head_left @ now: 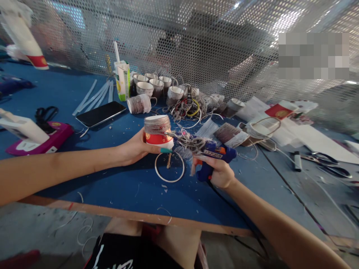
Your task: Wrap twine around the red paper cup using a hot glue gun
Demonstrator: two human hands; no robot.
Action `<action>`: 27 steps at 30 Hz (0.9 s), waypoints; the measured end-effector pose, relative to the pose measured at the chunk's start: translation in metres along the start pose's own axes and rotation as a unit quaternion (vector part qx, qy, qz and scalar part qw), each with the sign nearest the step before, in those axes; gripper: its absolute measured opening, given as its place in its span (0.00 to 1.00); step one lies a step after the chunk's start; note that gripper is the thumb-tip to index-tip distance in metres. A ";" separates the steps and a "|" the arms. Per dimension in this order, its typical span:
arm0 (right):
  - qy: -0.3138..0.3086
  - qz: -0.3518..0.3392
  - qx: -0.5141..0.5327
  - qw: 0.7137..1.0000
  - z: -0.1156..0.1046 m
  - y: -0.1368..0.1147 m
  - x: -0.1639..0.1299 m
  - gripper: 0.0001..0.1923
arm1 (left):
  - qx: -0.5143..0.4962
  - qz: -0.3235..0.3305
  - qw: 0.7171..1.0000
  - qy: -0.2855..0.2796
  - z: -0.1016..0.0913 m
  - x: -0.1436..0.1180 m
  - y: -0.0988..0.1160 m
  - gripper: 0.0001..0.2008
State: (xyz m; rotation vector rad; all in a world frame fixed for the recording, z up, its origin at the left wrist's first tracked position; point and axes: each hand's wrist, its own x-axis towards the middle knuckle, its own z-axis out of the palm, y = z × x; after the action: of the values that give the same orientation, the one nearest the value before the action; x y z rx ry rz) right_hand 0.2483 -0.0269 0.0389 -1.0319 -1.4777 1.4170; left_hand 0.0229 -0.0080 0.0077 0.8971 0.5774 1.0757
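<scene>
Blue table (117, 186), mesh behind; left hand (134, 149) fingers wrapped round cup (157, 131); right hand (220, 173) clamped on glue gun (214, 157), nozzle beside cup, just past left fingertips

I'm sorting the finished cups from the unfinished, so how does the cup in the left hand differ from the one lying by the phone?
The held cup, gripped in the left hand, sits upside down and shows a red band; the lying cup rests on its side on the blue table and shows no red. The glue gun in the right hand points at the held cup only. Both are wrapped in brownish string.
</scene>
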 end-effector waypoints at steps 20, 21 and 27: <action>0.074 -0.072 -0.097 0.990 -0.009 0.010 0.007 0.15 | -0.009 -0.010 1.000 0.013 0.003 -0.002 0.002 0.26; 0.106 -0.106 -0.149 0.977 -0.012 0.013 0.009 0.15 | -0.009 -0.012 1.000 0.016 0.003 -0.002 0.002 0.26; 0.232 -0.223 -0.465 0.825 -0.016 0.021 0.022 0.27 | -0.019 -0.014 0.999 0.045 0.004 -0.002 0.002 0.28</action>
State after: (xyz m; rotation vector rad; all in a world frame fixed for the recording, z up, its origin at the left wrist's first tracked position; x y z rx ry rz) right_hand 0.2572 -0.0004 0.0192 -1.3334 -1.8682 0.0125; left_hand 0.0249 -0.0108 0.0112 0.8077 0.6414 1.1025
